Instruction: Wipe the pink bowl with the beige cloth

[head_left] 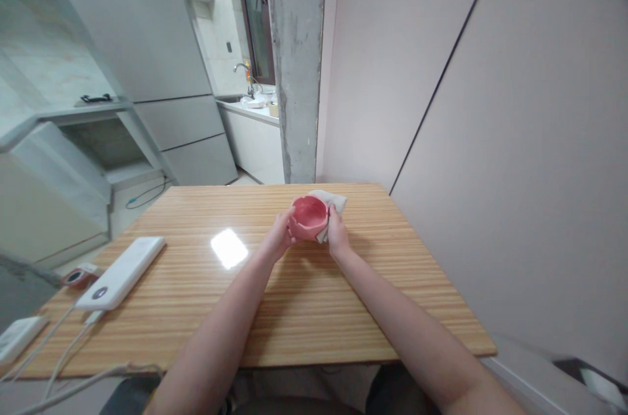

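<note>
A pink bowl (pixel 310 213) with a wavy, notched rim is held over the far middle of the wooden table, its hollow tilted toward me. My left hand (pixel 282 233) grips the bowl's left side, thumb near the rim and fingers around the outside. On the other side, my right hand (pixel 337 232) is closed on a pale grey cloth (pixel 334 200), pressing it against the bowl's right wall. Part of the cloth spreads behind the bowl, and another bit hangs below the right fingers. The bowl's underside is hidden.
On the wooden table (pixel 196 317), a white power bank (pixel 122 271) with a cable lies at the left. A small red-and-white object (pixel 81 275) and a white power strip (pixel 19 338) are beside it. A wall (pixel 471 160) borders the right; a fridge (pixel 142 29) stands beyond.
</note>
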`<action>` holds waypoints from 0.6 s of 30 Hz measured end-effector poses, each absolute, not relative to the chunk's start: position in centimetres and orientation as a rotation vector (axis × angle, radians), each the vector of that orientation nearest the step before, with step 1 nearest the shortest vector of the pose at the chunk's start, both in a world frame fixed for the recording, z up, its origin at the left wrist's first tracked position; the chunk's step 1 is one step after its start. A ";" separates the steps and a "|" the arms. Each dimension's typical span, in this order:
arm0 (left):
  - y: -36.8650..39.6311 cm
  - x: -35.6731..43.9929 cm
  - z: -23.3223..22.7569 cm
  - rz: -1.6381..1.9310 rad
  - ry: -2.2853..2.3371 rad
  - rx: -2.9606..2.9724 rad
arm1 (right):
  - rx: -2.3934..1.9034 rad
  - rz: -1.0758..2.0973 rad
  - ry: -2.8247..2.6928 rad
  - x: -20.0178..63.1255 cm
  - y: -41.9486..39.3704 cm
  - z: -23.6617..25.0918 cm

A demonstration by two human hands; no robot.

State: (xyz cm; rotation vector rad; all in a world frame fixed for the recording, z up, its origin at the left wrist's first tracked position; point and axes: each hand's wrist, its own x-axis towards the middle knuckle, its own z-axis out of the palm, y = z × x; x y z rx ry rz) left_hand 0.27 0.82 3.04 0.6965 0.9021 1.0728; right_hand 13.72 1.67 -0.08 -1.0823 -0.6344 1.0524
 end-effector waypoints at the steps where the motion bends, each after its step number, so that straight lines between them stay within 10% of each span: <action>1: 0.9 0.3 3.0 1.041 0.892 0.696 | -1.078 1.073 -0.633 14.1 2.0 0.0; 10: 1.5 0.6 3.6 1.531 0.949 0.579 | -0.737 1.483 -0.460 13.0 1.0 2.0; 18: 1.0 0.5 2.9 1.132 1.057 0.746 | -0.912 1.284 -0.552 14.3 2.2 0.8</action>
